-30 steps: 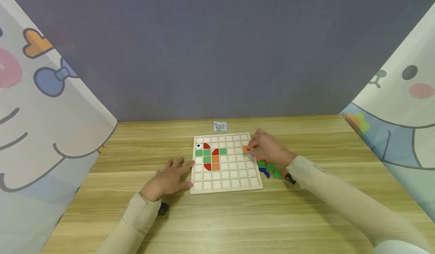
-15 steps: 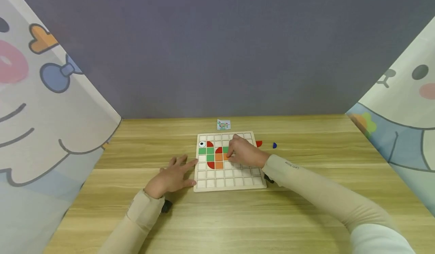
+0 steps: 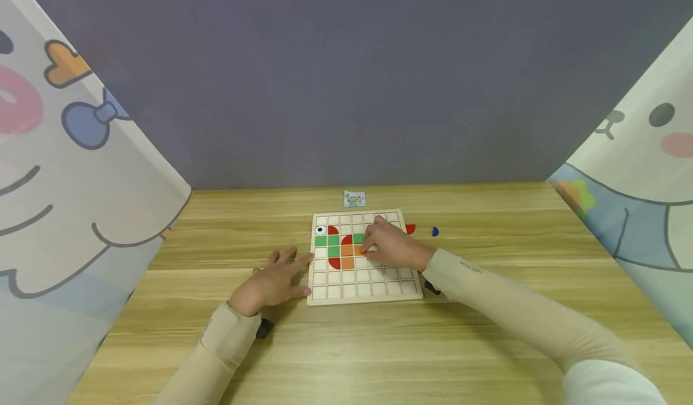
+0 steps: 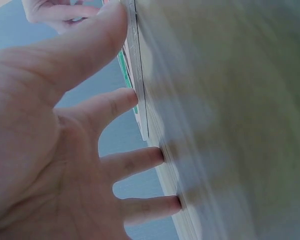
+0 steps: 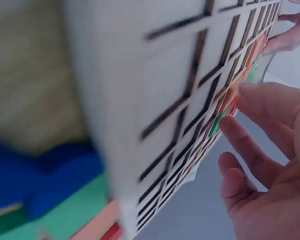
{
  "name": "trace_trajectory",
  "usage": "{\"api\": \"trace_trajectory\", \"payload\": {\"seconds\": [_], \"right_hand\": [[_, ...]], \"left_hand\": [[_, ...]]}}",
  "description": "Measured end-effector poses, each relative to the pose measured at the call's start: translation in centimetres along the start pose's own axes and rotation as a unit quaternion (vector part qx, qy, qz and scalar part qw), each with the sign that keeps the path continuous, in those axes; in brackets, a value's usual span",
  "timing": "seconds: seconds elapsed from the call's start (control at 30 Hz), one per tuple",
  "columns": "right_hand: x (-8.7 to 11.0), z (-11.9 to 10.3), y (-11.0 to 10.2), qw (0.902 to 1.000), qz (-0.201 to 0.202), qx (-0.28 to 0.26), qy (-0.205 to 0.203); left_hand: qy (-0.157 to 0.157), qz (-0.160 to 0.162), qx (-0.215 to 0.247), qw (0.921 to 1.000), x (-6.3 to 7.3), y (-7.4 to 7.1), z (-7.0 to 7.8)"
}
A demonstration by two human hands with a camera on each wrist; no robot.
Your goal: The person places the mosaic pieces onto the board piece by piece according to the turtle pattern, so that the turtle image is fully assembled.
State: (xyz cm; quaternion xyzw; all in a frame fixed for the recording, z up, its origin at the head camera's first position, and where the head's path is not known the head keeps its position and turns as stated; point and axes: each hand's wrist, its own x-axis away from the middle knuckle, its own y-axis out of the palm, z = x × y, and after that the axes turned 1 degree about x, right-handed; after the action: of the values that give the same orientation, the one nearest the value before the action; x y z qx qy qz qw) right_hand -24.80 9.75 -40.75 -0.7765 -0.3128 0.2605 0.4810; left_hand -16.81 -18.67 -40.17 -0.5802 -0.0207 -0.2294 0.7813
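A wooden grid board lies on the table, with green, red and orange tiles and an eye piece set in its left part. At the board's left edge my left hand rests with spread fingers, the thumb and forefinger touching the rim; the left wrist view shows its fingertips down on the table. My right hand reaches over the board, thumb and forefinger at an orange square tile in the row below a green tile. In the right wrist view its fingertips are right at the grid.
A small picture card lies behind the board. Beyond its right edge are a red quarter-round tile and a blue half-round piece. More blue and green pieces lie beside the board, hidden by the right forearm in the head view.
My right hand has carried the orange tile from the board's right side leftward to the coloured tiles, then stayed there over the last half second. My left hand keeps its place at the board's edge.
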Motion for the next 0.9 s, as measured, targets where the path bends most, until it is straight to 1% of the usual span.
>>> {"api": "trace_trajectory", "payload": {"seconds": [0.1, 0.23, 0.37, 0.47, 0.6, 0.73, 0.9], "right_hand": [[1.2, 0.9, -0.9, 0.9998, 0.021, -0.006, 0.0], [3.4, 2.5, -2.4, 0.9988, 0.044, -0.012, 0.018], [5.7, 3.9, -3.6, 0.9974, 0.045, -0.04, 0.04], [7.1, 4.8, -4.0, 0.9969, 0.043, -0.047, 0.045], [8.5, 5.7, -4.1, 0.9985, 0.027, -0.021, 0.042], [9.7, 5.8, -3.8, 0.9991, 0.012, -0.011, 0.038], [10.7, 5.8, -3.1, 0.9996, 0.021, -0.009, 0.019]], "left_hand": [[0.0, -0.003, 0.003, 1.0, 0.0, 0.1, 0.0], [-0.001, -0.003, 0.008, 1.0, 0.0, 0.1, -0.1], [0.0, -0.001, 0.012, 0.9999, 0.0, 0.1, -0.2], [0.003, -0.001, 0.011, 0.9999, 0.0, 0.0, -0.3], [0.004, -0.002, 0.009, 1.0, 0.0, 0.1, -0.4], [0.004, 0.0, 0.013, 0.9999, -0.1, 0.2, -0.5], [0.008, 0.0, 0.012, 0.9999, -0.2, 0.3, -0.6]]}}
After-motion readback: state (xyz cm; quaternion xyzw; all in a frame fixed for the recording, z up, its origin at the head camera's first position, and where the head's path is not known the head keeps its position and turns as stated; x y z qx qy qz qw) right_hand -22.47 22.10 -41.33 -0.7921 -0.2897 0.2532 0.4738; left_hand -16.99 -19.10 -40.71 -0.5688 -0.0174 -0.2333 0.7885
